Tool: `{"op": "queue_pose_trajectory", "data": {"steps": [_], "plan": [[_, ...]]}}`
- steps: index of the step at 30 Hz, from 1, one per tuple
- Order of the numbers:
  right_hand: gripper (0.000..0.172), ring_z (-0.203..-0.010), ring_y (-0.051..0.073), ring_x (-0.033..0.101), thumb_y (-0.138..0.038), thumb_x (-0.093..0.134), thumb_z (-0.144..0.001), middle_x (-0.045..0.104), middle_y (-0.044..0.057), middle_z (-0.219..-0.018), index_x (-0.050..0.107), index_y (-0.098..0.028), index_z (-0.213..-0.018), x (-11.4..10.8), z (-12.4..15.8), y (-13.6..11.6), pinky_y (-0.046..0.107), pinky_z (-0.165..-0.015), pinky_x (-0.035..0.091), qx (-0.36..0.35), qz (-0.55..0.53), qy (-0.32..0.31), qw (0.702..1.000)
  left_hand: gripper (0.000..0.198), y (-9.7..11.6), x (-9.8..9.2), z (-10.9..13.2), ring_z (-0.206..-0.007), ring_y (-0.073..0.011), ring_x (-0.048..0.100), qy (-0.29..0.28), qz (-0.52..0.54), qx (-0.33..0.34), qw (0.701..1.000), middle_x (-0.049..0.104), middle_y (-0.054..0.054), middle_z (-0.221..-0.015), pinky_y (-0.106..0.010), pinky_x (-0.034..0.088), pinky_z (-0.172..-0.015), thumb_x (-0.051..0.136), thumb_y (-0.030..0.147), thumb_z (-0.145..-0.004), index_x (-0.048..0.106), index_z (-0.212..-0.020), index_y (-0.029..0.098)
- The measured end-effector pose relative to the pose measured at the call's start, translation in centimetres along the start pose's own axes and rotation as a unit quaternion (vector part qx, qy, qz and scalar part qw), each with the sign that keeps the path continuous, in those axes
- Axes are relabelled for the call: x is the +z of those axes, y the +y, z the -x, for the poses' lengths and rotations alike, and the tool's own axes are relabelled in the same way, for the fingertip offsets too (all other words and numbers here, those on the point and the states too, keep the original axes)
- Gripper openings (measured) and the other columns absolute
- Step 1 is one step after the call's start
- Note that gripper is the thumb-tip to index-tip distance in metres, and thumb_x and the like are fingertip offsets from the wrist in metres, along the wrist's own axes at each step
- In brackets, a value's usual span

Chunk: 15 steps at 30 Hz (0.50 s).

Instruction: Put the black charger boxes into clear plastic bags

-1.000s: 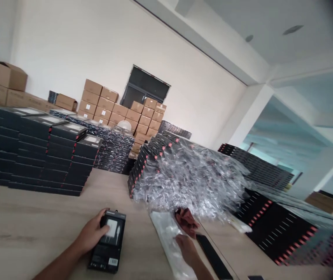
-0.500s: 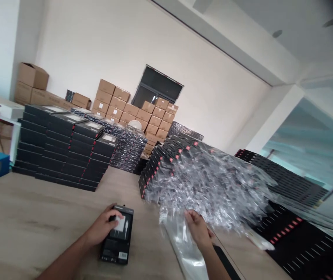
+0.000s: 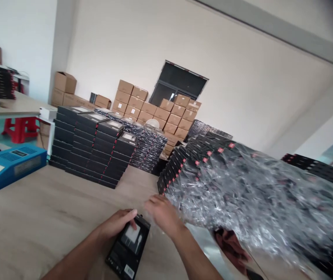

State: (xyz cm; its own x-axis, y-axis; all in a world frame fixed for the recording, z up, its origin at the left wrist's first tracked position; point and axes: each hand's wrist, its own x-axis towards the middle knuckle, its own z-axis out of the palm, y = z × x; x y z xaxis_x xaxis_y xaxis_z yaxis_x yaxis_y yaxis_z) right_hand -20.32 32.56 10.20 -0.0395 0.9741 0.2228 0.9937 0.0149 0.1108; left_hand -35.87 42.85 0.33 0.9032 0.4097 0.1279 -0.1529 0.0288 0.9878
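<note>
My left hand grips the upper left side of a slim black retail box, thumb on top. The box lies tilted over the table, its face showing a white charger and cable, with a barcode label at the near end. Just beyond the box's top right corner is my right hand, blurred, its fingers curled together. A faint clear plastic bag seems to hang from those fingers; its edges are hard to see. Beside my right forearm lies a flat stack of clear bags.
Black boxes in clear bags form a large heap at the right. Stacked black boxes stand at the back left, near a blue machine. Cardboard cartons line the far wall. A dark reddish object shows below the heap.
My right hand has moved left from the bag stack to the box's top end. The box is more tilted, and my left hand has shifted its hold to the edge. The view has turned left.
</note>
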Motion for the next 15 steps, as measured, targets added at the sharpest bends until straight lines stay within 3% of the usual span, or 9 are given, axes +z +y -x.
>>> {"op": "queue_pose_trajectory", "data": {"steps": [4,7,9,12,15], "plan": [[0.018,-0.075,0.015,0.057,-0.027,0.056,-0.084,0.063,0.001,-0.073,0.065,-0.022,-0.069,1.8,-2.0,-3.2,0.024,-0.074,0.04,-0.039,-0.05,-0.035,0.997,0.049,-0.4,-0.4,0.0,-0.069,-0.0155,0.052,-0.044,0.096,-0.04,0.994,0.063,-0.005,-0.073,-0.025,0.035,-0.067,0.061,0.059,-0.071,0.069,-0.067,0.011],[0.022,-0.077,0.014,0.059,-0.026,0.047,-0.089,0.066,0.0,-0.08,0.067,-0.023,-0.081,2.7,-1.5,-2.8,0.022,-0.072,0.042,-0.015,-0.088,-0.019,0.996,0.04,-0.4,-0.6,0.0,-0.067,-0.0143,0.052,-0.066,0.182,-0.077,0.978,0.063,-0.004,-0.071,-0.025,0.036,-0.067,0.076,0.047,-0.06,0.07,-0.075,0.011],[0.028,-0.084,0.013,0.06,-0.027,0.038,-0.092,0.067,0.001,-0.09,0.066,-0.024,-0.095,3.3,-0.4,-1.2,0.022,-0.075,0.044,0.069,-0.13,0.032,0.989,0.037,-0.5,-0.6,0.0,-0.065,-0.014,0.052,-0.063,0.207,-0.087,0.972,0.063,-0.003,-0.069,-0.026,0.037,-0.068,0.079,0.041,-0.055,0.07,-0.075,0.011],[0.034,-0.093,0.017,0.061,-0.03,0.034,-0.09,0.066,0.006,-0.102,0.062,-0.021,-0.106,4.4,2.1,1.9,0.028,-0.081,0.046,0.222,-0.166,0.109,0.955,0.034,-1.0,-0.6,-0.3,-0.059,-0.0129,0.05,-0.015,0.173,-0.111,0.979,0.06,-0.001,-0.061,-0.026,0.036,-0.062,0.079,0.04,-0.053,0.067,-0.067,0.011],[0.034,-0.097,0.025,0.06,-0.034,0.053,-0.074,0.065,0.01,-0.102,0.064,-0.016,-0.102,6.1,4.9,4.1,0.036,-0.084,0.046,0.291,-0.142,0.102,0.941,0.036,-1.6,-0.6,-0.7,-0.055,-0.0126,0.049,0.029,0.134,-0.119,0.983,0.058,0.0,-0.057,-0.026,0.035,-0.06,0.076,0.044,-0.055,0.065,-0.063,0.012]]}}
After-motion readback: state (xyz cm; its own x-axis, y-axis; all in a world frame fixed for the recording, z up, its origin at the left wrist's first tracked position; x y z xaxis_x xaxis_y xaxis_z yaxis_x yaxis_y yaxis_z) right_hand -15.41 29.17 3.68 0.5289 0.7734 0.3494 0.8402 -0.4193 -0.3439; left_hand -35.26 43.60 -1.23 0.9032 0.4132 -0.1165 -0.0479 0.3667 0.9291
